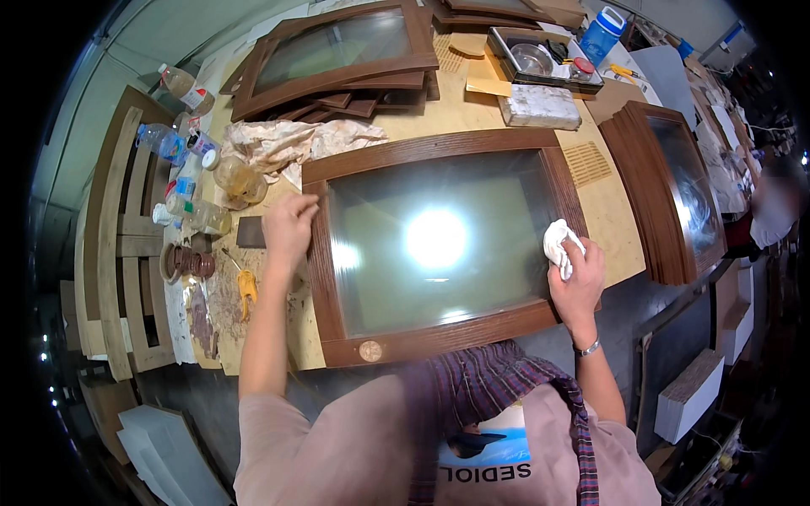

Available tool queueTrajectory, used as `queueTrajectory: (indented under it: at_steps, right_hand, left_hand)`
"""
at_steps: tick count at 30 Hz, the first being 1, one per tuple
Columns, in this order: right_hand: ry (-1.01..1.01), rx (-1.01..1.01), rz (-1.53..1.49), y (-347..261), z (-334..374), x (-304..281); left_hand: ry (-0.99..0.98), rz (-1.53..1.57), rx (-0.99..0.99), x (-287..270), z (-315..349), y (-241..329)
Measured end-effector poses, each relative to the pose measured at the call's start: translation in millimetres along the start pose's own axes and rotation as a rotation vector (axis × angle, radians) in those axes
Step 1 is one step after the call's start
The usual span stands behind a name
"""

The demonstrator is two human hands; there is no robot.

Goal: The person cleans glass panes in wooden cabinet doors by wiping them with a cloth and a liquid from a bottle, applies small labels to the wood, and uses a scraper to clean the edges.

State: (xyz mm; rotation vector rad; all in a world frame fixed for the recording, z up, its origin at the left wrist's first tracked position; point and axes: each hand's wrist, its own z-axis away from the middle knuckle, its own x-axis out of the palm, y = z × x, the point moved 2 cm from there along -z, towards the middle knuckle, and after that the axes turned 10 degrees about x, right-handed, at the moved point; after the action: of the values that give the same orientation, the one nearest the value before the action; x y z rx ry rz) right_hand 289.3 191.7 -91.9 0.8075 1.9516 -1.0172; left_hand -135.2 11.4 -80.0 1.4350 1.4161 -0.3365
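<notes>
A brown-framed glass panel lies on the worktop, the right hand gripping white cloth against it, the left hand curled at its edge, hold unclear, with yellowish liquid in a nearby bottle and a metal bowl in a box.

The frame is reddish brown with dark grain, its glass greyish green. The cloth is white, the rag cream with pinkish-brown blotches. The table is pale yellow with brown stains. The flask is bright blue, the block whitish with brown smudges, the bracelet silver. The shirt is pinkish beige, the apron dark purple plaid with red and pale lines.
</notes>
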Motion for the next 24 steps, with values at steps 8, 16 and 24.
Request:
queueTrajectory:
  at_steps: [8,16,24]
  right_hand:
    - [-0.008,-0.031,-0.011,-0.1,0.5,4.0]
    - [0.003,-0.046,-0.005,-0.7,-1.9,1.7]
    - [0.004,-0.064,-0.031,4.7,2.1,4.1]
  left_hand:
    - [0.001,-0.004,0.099,-25.2,61.9,16.2]
    - [0.058,-0.066,0.051,-27.9,81.4,33.5]
    - [0.008,-0.05,0.044,-34.3,91.5,40.8]
